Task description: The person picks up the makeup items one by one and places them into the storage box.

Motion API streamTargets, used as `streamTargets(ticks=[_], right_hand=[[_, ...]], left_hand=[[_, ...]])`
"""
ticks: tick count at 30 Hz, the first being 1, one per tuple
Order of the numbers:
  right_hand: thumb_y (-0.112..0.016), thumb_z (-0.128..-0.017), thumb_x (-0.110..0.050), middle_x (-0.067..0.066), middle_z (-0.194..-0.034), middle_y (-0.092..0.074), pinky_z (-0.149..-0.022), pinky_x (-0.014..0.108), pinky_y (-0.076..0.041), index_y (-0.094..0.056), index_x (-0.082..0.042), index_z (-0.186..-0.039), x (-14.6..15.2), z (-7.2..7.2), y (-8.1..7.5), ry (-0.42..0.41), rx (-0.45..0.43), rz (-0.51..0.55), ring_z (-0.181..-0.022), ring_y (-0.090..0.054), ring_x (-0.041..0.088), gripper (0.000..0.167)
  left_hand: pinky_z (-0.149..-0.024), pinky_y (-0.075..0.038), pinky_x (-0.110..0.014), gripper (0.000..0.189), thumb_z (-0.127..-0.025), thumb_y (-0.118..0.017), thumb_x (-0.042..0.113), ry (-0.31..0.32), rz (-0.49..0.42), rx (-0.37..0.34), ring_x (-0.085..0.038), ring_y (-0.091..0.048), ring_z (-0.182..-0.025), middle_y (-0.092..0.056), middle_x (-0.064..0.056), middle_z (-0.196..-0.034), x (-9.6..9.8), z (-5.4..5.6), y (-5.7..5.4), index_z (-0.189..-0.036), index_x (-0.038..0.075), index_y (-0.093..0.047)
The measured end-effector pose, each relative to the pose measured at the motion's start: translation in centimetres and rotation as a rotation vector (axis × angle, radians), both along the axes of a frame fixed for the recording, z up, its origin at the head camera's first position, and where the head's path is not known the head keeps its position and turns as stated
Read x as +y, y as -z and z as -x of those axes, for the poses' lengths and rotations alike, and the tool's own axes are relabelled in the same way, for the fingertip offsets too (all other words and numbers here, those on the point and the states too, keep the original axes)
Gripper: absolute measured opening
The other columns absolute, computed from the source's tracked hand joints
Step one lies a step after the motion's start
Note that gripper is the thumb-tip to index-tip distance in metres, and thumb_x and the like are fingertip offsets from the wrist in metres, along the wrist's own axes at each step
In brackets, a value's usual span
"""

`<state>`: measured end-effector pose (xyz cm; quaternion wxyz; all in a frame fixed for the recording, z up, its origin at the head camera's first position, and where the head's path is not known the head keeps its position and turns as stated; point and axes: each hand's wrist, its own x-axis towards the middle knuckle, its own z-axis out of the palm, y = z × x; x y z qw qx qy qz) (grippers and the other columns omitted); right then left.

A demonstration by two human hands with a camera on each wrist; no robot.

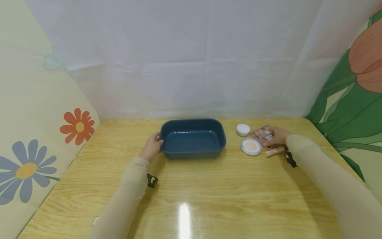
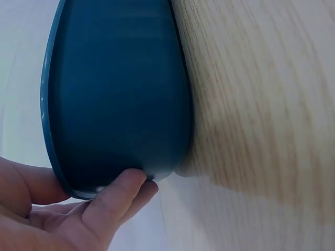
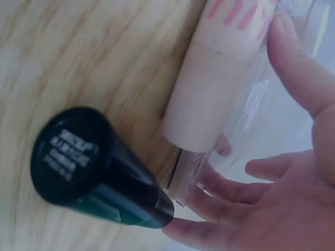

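Note:
A dark blue rectangular basin (image 1: 194, 155) stands at the back middle of the table. My left hand (image 1: 151, 146) grips its left end, with fingers curled at the rim in the left wrist view. On the right, my right hand (image 1: 279, 136) holds the right end of an eyeshadow palette (image 1: 262, 133), thumb at the near edge. Just in front of the palette lies a pale tube (image 1: 274, 152) with pink markings. In the right wrist view a dark green tube (image 3: 84, 157) with white lettering on its end sits beside my fingers.
A round compact (image 1: 251, 147) with a beige centre lies left of the palette. Behind it is a small round white jar (image 1: 243, 129). The wooden table (image 1: 226, 196) meets a white cloth (image 1: 185, 73) at the back, with flowered walls on both sides.

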<state>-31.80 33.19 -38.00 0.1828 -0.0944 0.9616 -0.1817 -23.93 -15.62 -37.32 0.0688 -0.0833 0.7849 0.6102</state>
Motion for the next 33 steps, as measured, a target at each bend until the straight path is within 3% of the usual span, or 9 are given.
streamTargets(ticks=[8,14,19,21,26,33], right_hand=[[-0.083,-0.075,-0.04,0.043,-0.115,-0.047,-0.098,0.063,-0.037,-0.036,0.023,-0.12,0.0,0.2,-0.2,0.066,0.078,-0.069,-0.109,-0.045,0.057,0.091],[-0.078,-0.079,-0.031,0.042,-0.115,-0.051,-0.092,0.063,-0.04,-0.044,0.022,-0.121,-0.1,0.0,-0.4,0.079,0.19,-0.139,-0.104,-0.049,0.056,0.076],[-0.075,-0.08,-0.022,0.031,-0.084,-0.059,-0.076,0.055,-0.045,-0.056,0.017,-0.086,-0.2,-0.7,-0.9,0.146,0.289,-0.099,-0.081,-0.055,0.044,0.043],[-0.073,-0.082,-0.018,0.027,-0.077,-0.058,-0.073,0.054,-0.045,-0.056,0.014,-0.079,-0.2,-0.8,-1.0,0.172,0.328,-0.068,-0.076,-0.055,0.042,0.036],[-0.069,-0.084,-0.01,0.038,-0.096,-0.058,-0.083,0.061,-0.043,-0.053,0.024,-0.105,-0.6,-1.1,-1.3,0.249,0.396,0.05,-0.087,-0.054,0.048,0.043],[-0.052,-0.092,-0.007,0.041,-0.12,-0.047,-0.095,0.061,-0.039,-0.038,0.023,-0.13,-1.2,-1.6,-2.2,0.351,0.293,0.186,-0.106,-0.048,0.051,0.05]], left_hand=[[-0.1,-0.044,-0.052,0.05,-0.102,-0.033,-0.003,-0.003,0.007,0.012,-0.046,-0.041,-0.129,-0.029,-0.036,-0.147,0.2,0.0,0.2,-0.149,-0.009,-0.019],[-0.102,-0.043,-0.05,0.05,-0.102,-0.034,-0.003,-0.007,0.001,0.005,-0.046,-0.039,-0.131,-0.027,-0.035,-0.148,0.0,0.0,0.3,-0.15,-0.009,-0.019],[-0.101,-0.043,-0.05,0.05,-0.101,-0.034,-0.004,-0.005,-0.007,0.01,-0.047,-0.04,-0.13,-0.027,-0.036,-0.148,0.1,0.0,0.2,-0.149,-0.01,-0.019],[-0.101,-0.043,-0.05,0.051,-0.101,-0.034,-0.004,-0.005,-0.011,0.01,-0.047,-0.04,-0.13,-0.027,-0.036,-0.148,0.0,-0.1,0.1,-0.149,-0.009,-0.019],[-0.102,-0.042,-0.051,0.051,-0.102,-0.033,-0.004,-0.001,-0.009,0.005,-0.047,-0.039,-0.13,-0.027,-0.036,-0.148,0.1,-0.1,-0.1,-0.15,-0.009,-0.018],[-0.102,-0.043,-0.051,0.05,-0.101,-0.033,-0.004,-0.004,-0.005,0.005,-0.047,-0.039,-0.13,-0.027,-0.037,-0.148,0.1,-0.1,-0.2,-0.149,-0.01,-0.019]])
